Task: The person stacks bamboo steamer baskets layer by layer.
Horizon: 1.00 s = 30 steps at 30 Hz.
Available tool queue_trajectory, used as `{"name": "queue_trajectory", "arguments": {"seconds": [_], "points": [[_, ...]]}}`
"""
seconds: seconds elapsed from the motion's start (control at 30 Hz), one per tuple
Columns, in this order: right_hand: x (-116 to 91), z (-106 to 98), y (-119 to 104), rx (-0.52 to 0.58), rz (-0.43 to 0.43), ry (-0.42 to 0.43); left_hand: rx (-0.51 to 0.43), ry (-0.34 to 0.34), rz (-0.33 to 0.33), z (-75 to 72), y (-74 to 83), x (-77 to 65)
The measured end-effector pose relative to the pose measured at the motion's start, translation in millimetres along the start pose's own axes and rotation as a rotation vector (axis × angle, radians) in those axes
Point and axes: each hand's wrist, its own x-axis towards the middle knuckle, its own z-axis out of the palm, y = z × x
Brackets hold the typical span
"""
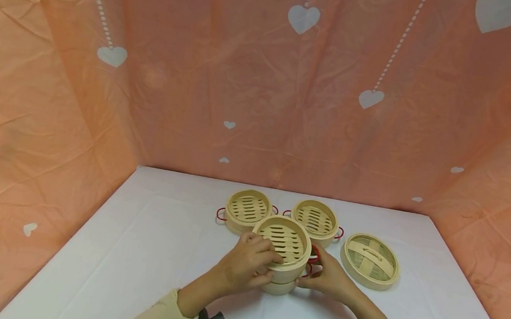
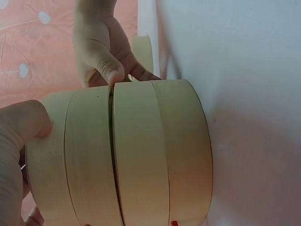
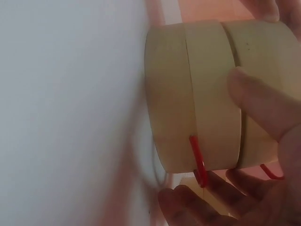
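Note:
Two round bamboo steamer baskets stand stacked before me, an upper one (image 1: 293, 272) with a slatted floor and a lower one (image 1: 278, 288). My left hand (image 1: 247, 263) grips the upper basket, its fingers over the rim and its thumb on the outer wall. At the stack's right side is my right hand (image 1: 329, 275); its thumb presses the wall near the seam, and its fingers reach behind by the red handles (image 3: 200, 162). A narrow dark seam shows between the baskets in the left wrist view. Whether the lower basket touches the table, I cannot tell.
Behind the stack sit two more slatted steamer baskets, one at left (image 1: 234, 224) and one at right (image 1: 321, 240), with red handles. A woven bamboo lid (image 1: 365, 276) lies to the right. The white table (image 1: 150, 231) meets orange cloth walls (image 1: 261, 80) at back and sides.

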Motion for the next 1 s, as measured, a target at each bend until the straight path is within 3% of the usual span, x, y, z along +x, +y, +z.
{"name": "queue_trajectory", "arguments": {"seconds": [0.37,0.8,1.0], "points": [[0.4,-3.3,1.3,-0.004,0.007,0.000,-0.003,-0.014,0.005,0.4,2.0,0.0],[-1.7,-6.4,-1.3,0.025,0.024,-0.020,0.057,-0.014,0.044,-0.6,1.0,0.5],[-2.7,-5.3,-3.6,0.013,0.042,0.003,0.029,-0.022,0.024,-3.1,0.3,-1.0]]}}
